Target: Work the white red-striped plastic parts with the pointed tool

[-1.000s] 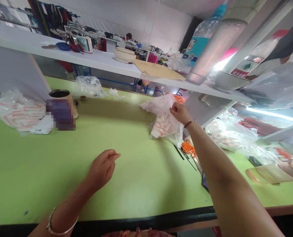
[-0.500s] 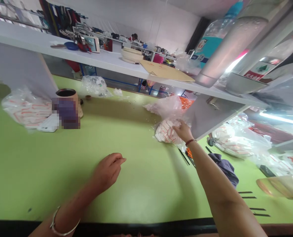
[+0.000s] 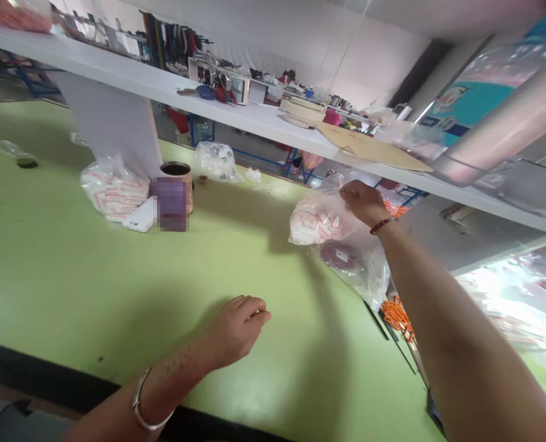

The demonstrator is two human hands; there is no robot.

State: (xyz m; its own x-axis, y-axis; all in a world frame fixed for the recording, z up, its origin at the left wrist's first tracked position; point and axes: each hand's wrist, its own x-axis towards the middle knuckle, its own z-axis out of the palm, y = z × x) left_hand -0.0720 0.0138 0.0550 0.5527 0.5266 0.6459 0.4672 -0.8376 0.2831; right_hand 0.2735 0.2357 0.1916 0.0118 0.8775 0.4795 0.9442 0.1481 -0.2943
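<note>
My right hand is closed on the gathered top of a clear plastic bag, which holds white pieces with orange-red edges. The bag is lifted, partly over a second clear bag with a dark purple round thing in it. Low over the green table, nearer to me, is my left hand. Its fingers are curled together, and whatever they may hold is hidden.
Left of centre stand a canister, a white box-like thing and another bag of white pieces. A white shelf crosses above the table. Orange pieces and black strips lie by my right forearm.
My right hand has raised the bag of white pieces up and away from me, uncovering the second bag with the purple thing. The view has swung left; my left hand stays curled.
</note>
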